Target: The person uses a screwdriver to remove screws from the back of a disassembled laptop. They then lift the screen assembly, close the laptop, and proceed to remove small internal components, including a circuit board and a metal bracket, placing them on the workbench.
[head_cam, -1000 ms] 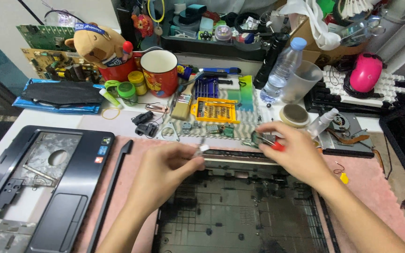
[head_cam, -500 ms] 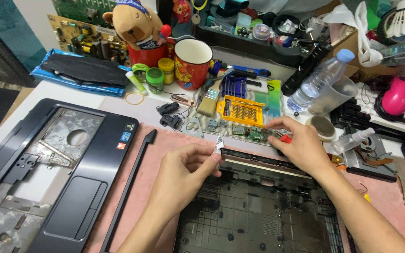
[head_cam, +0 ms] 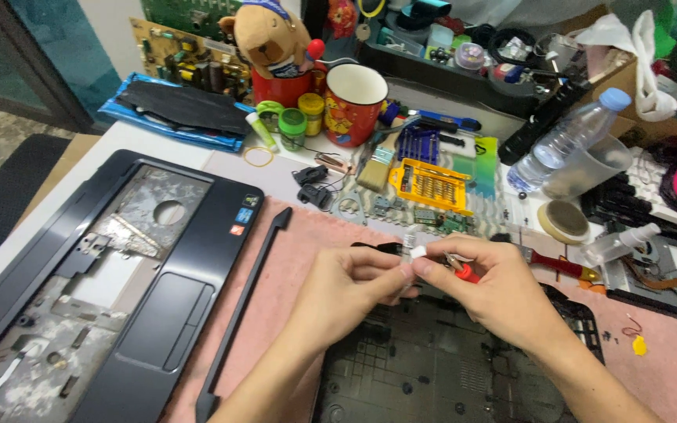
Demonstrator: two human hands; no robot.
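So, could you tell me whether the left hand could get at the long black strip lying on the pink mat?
Probably yes: the left hand hovers just right of the black strip, nothing lies between, though its fingers pinch a small white part.

Tight workspace, clutter at back, open mat strip on the left.
Both hands, left hand (head_cam: 346, 286) and right hand (head_cam: 483, 290), meet over the rear edge of the black laptop base (head_cam: 448, 368); free pink mat (head_cam: 276, 274) lies left of them, crossed only by the thin black trim strip (head_cam: 244, 305). Farther left the palmrest cover (head_cam: 111, 274) fills the table. Behind the hands the way is blocked by the yellow bit case (head_cam: 431, 184), brush (head_cam: 376, 166), red mug (head_cam: 354, 94) and water bottle (head_cam: 566, 141). To the right lie a red-handled screwdriver (head_cam: 558, 266) and tape roll (head_cam: 563, 221).
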